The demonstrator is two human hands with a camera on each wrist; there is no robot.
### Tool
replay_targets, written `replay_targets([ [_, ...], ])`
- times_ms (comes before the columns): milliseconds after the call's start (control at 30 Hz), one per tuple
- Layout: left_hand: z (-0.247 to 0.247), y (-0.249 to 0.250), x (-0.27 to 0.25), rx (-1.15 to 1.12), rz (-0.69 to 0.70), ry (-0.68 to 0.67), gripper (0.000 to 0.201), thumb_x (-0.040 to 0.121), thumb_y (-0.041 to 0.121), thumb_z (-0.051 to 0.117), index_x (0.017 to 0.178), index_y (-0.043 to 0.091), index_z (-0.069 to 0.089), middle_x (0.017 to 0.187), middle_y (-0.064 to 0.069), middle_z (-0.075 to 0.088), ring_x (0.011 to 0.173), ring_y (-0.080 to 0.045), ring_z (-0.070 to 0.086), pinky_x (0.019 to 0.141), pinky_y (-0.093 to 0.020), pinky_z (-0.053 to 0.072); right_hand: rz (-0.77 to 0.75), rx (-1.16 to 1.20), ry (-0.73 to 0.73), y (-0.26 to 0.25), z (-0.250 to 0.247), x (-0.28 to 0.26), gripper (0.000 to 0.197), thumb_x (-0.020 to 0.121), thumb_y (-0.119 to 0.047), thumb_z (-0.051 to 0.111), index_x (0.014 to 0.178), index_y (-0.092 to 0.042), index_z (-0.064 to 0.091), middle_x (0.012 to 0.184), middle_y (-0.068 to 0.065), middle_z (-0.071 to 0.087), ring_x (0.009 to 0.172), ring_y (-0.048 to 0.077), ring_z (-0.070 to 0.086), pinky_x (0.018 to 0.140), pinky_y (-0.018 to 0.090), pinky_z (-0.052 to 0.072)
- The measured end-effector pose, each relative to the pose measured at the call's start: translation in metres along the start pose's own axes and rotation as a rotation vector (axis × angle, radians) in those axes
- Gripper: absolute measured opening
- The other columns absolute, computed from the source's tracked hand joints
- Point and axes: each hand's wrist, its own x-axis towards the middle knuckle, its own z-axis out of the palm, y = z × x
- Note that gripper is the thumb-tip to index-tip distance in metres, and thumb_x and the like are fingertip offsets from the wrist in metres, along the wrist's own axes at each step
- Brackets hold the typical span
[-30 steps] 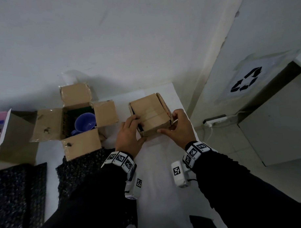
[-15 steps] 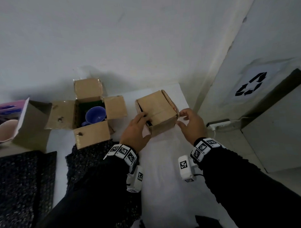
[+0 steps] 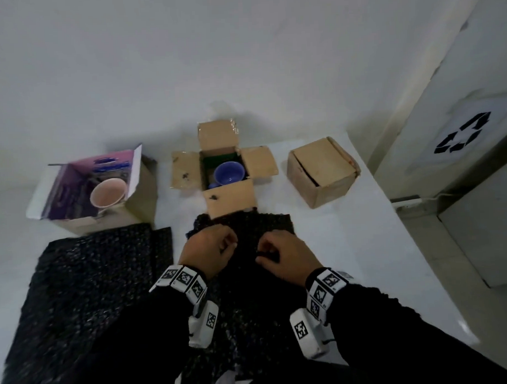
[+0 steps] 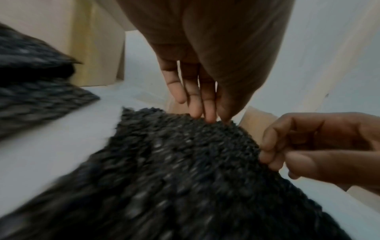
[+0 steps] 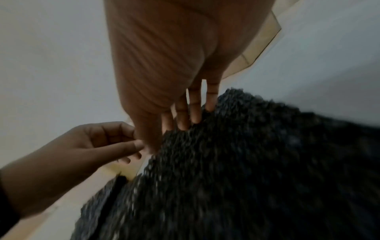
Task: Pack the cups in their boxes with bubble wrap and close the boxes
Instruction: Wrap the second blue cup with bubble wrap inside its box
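Observation:
A black bubble wrap sheet (image 3: 249,281) lies in front of an open brown box (image 3: 188,174) that holds a blue cup (image 3: 229,172). My left hand (image 3: 229,245) pinches the sheet's far edge, fingers against thumb (image 4: 207,116). My right hand (image 3: 261,256) pinches the same sheet just to the right, fingers curled over its edge (image 5: 174,129). A closed brown box (image 3: 323,172) stands at the right. At the left, a pink cup (image 3: 107,192) sits in an open purple-and-white box (image 3: 138,207).
A second black bubble wrap sheet (image 3: 91,286) lies flat at the left front. The white table (image 3: 364,259) ends at its right edge, beyond which are a floor, a power strip (image 3: 405,201) and a cabinet with a recycling sign (image 3: 460,135). A wall stands behind the boxes.
Both hands have let go of the closed brown box and drawn back to the bubble wrap, which they now pinch. The view has swung left, showing the pink cup's box.

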Motion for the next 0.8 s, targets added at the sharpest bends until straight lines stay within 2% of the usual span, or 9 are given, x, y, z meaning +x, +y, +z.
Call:
replay_targets([
  [67, 0.005, -0.023, -0.021, 0.018, -0.019, -0.094, 0.017, 0.084, 0.042, 0.064, 0.097, 0.03, 0.061, 0.094, 0.013, 0.059, 0.091, -0.01, 0.058, 0.077, -0.032, 0.051, 0.032, -0.183, -0.159, -0.009, 0.023, -0.007, 0.055, 0.072, -0.068, 0.064, 0.11, -0.033, 0.048, 0.109, -0.007, 0.048, 0.101, 0.015, 0.042, 0.083, 0.036, 0.044],
  [133, 0.015, -0.039, -0.037, 0.038, 0.004, -0.197, 0.038, 0.082, 0.056, 0.063, 0.11, 0.031, 0.057, 0.111, 0.01, 0.054, 0.105, -0.011, 0.05, 0.087, -0.03, 0.047, 0.082, -0.352, -0.221, -0.013, 0.039, -0.014, 0.066, 0.068, -0.073, 0.063, 0.117, -0.034, 0.045, 0.121, -0.004, 0.04, 0.11, 0.02, 0.035, 0.088, 0.04, 0.04],
  [233, 0.028, -0.048, -0.052, 0.014, 0.036, -0.27, 0.071, 0.074, 0.071, 0.061, 0.13, 0.031, 0.045, 0.132, 0.008, 0.041, 0.12, -0.014, 0.042, 0.099, -0.032, 0.041, 0.112, -0.396, -0.096, -0.018, 0.046, -0.019, 0.04, 0.079, -0.058, 0.065, 0.108, -0.033, 0.056, 0.123, -0.005, 0.043, 0.114, 0.023, 0.037, 0.089, 0.039, 0.036],
  [400, 0.039, -0.043, -0.058, -0.044, 0.012, -0.147, 0.1, 0.066, 0.079, 0.06, 0.145, 0.028, 0.027, 0.145, 0.004, 0.027, 0.129, -0.019, 0.037, 0.104, -0.036, 0.04, 0.102, -0.196, 0.1, -0.023, 0.039, -0.018, 0.01, 0.09, -0.04, 0.06, 0.092, -0.031, 0.058, 0.105, -0.01, 0.055, 0.103, 0.019, 0.046, 0.085, 0.038, 0.036],
  [500, 0.037, -0.044, -0.049, 0.043, 0.019, -0.057, 0.089, 0.069, 0.083, 0.048, 0.136, 0.023, 0.044, 0.14, 0.002, 0.041, 0.123, -0.023, 0.044, 0.098, -0.041, 0.043, 0.139, 0.012, 0.311, -0.027, 0.023, -0.013, 0.011, 0.094, -0.032, 0.057, 0.09, -0.024, 0.051, 0.081, -0.006, 0.06, 0.077, 0.018, 0.055, 0.073, 0.039, 0.044],
  [600, 0.031, -0.047, -0.038, 0.027, 0.06, 0.099, 0.047, 0.083, 0.056, 0.059, 0.108, 0.017, 0.064, 0.12, 0.0, 0.059, 0.107, -0.027, 0.055, 0.085, -0.04, 0.045, 0.216, 0.196, 0.469, -0.036, 0.008, -0.008, 0.009, 0.097, -0.024, 0.054, 0.094, -0.019, 0.047, 0.079, -0.007, 0.058, 0.074, 0.018, 0.058, 0.066, 0.033, 0.044],
  [667, 0.024, -0.044, -0.032, -0.095, 0.031, 0.149, 0.024, 0.088, 0.037, 0.065, 0.101, 0.017, 0.061, 0.103, 0.0, 0.061, 0.094, -0.024, 0.057, 0.076, -0.035, 0.046, 0.266, 0.311, 0.539, -0.041, 0.001, -0.003, 0.002, 0.099, -0.019, 0.049, 0.1, -0.019, 0.047, 0.078, -0.006, 0.058, 0.074, 0.018, 0.057, 0.065, 0.032, 0.041],
  [733, 0.018, -0.038, -0.027, -0.215, -0.021, 0.151, 0.014, 0.091, 0.032, 0.06, 0.095, 0.02, 0.053, 0.085, 0.004, 0.057, 0.077, -0.019, 0.056, 0.064, -0.03, 0.04, 0.331, 0.415, 0.574, -0.044, -0.007, 0.003, 0.01, 0.101, -0.016, 0.043, 0.104, -0.022, 0.05, 0.076, -0.004, 0.057, 0.072, 0.017, 0.055, 0.066, 0.033, 0.04],
  [800, 0.015, -0.032, -0.025, -0.273, -0.04, 0.155, 0.011, 0.095, 0.029, 0.055, 0.093, 0.022, 0.046, 0.071, 0.007, 0.052, 0.062, -0.016, 0.051, 0.056, -0.028, 0.033, 0.394, 0.557, 0.566, -0.048, -0.013, 0.007, 0.015, 0.101, -0.016, 0.041, 0.102, -0.02, 0.056, 0.088, -0.004, 0.06, 0.087, 0.018, 0.059, 0.077, 0.034, 0.044],
])
